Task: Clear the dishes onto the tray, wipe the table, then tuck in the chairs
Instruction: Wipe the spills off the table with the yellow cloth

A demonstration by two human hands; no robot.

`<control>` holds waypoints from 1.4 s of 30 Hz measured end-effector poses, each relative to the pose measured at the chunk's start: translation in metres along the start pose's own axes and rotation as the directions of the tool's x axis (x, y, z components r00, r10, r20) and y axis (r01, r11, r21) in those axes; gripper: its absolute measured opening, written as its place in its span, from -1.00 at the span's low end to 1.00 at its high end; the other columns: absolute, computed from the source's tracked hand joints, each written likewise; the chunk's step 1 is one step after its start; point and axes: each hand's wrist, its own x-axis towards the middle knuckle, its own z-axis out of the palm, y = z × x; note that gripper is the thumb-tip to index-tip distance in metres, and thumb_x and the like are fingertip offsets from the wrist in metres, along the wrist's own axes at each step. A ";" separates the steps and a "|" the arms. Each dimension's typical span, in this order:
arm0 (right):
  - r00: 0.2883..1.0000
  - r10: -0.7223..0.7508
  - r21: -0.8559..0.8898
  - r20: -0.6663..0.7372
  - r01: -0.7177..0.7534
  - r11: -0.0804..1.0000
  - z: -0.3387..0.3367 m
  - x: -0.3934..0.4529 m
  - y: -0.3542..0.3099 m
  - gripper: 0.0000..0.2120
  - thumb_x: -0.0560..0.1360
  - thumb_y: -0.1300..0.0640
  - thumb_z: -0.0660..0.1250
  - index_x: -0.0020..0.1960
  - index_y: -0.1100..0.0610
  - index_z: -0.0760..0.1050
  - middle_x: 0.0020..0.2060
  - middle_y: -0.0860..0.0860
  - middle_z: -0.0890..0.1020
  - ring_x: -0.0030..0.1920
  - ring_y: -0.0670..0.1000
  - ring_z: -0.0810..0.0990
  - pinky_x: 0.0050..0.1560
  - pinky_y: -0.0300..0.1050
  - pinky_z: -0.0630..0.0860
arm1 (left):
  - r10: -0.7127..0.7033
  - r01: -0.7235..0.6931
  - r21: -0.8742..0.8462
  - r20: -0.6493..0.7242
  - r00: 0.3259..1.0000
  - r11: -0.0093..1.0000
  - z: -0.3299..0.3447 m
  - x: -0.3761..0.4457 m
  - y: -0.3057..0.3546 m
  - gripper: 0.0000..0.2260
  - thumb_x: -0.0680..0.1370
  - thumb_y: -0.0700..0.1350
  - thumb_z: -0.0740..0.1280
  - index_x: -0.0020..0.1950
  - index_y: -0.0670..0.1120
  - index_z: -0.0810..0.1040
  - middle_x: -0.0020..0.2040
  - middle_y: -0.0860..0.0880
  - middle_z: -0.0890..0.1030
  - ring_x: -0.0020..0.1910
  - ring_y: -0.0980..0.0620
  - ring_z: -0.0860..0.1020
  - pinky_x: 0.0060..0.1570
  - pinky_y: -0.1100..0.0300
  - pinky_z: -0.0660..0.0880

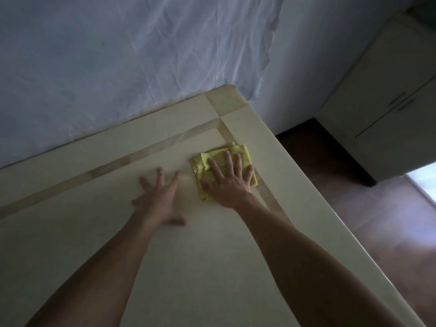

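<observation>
Pale walls, one draped in a thin wrinkled plastic sheet (132, 55), backed a cream bench (188, 267) with tan inlaid bands running near its edges. Brown floor (354, 220) showed to the right, with a white cabinet (389, 114) beyond it.

A person leaned over the bench with both bare arms stretched forward. The right hand (227, 182) lay flat on a folded yellow cloth (224, 159), fingers straight and spread, palm pressing the cloth down onto the surface. The cloth sat close to the bench's far right corner, just inside the right edge and partly over the tan band. The left hand (160, 199) rested just beside it to the left, also flat with fingers splayed wide, holding nothing; it looked slightly blurred. Neither hand had a grip closed on anything.

No dishes, tray or chairs appeared in view, so this seemed to be the wiping stage, with clearing probably done and the chairs left to tuck in.

Risks, as I judged them: the cloth lay so near the edge that a stroke carried rightward could push it off onto the floor. Pressed only by an open palm, the folded layers might slide apart or bunch, leaving streaks. Leaning weight through the left palm on a smooth top could let that hand slip.
</observation>
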 end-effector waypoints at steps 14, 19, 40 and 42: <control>0.984 0.145 0.075 0.104 -0.154 0.985 0.082 -0.221 -0.006 -0.30 0.53 -0.43 -0.07 0.55 -0.27 -0.27 0.53 -0.01 -0.46 0.46 0.16 -0.57 0.36 0.41 -0.50 | 0.162 -0.163 0.041 0.022 0.987 0.986 0.103 -0.151 -0.013 -0.07 0.36 0.28 0.46 0.57 0.23 -0.01 0.61 -0.03 -0.14 0.53 -0.39 -0.07 0.35 -0.27 0.33; 0.980 0.161 0.086 0.120 -0.172 0.981 0.118 -0.296 -0.019 -0.31 0.52 -0.44 -0.09 0.55 -0.28 -0.29 0.52 -0.02 -0.48 0.44 0.14 -0.61 0.34 0.39 -0.53 | 0.217 -0.220 0.060 0.059 0.974 0.974 0.146 -0.219 -0.021 -0.06 0.38 0.30 0.43 0.57 0.25 -0.10 0.60 -0.03 -0.24 0.55 -0.33 -0.18 0.35 -0.32 0.28; 0.883 0.437 0.252 0.174 -0.469 0.847 0.135 -0.365 -0.017 -0.25 0.50 -0.46 -0.03 0.54 -0.30 -0.31 0.47 -0.04 -0.55 0.43 0.12 -0.62 0.36 0.39 -0.50 | 0.250 -0.257 0.055 0.115 0.962 0.965 0.193 -0.296 -0.051 0.02 0.26 0.31 0.51 0.55 0.28 -0.05 0.60 0.02 -0.24 0.53 -0.37 -0.21 0.34 -0.46 0.14; 0.882 0.437 0.257 0.175 -0.470 0.844 0.130 -0.351 -0.011 -0.25 0.49 -0.46 -0.02 0.54 -0.30 -0.31 0.48 -0.04 -0.54 0.44 0.13 -0.61 0.35 0.39 -0.50 | 0.262 -0.269 0.052 0.115 0.958 0.962 0.182 -0.280 -0.036 0.04 0.23 0.34 0.51 0.55 0.28 -0.02 0.60 0.03 -0.23 0.53 -0.38 -0.21 0.34 -0.46 0.15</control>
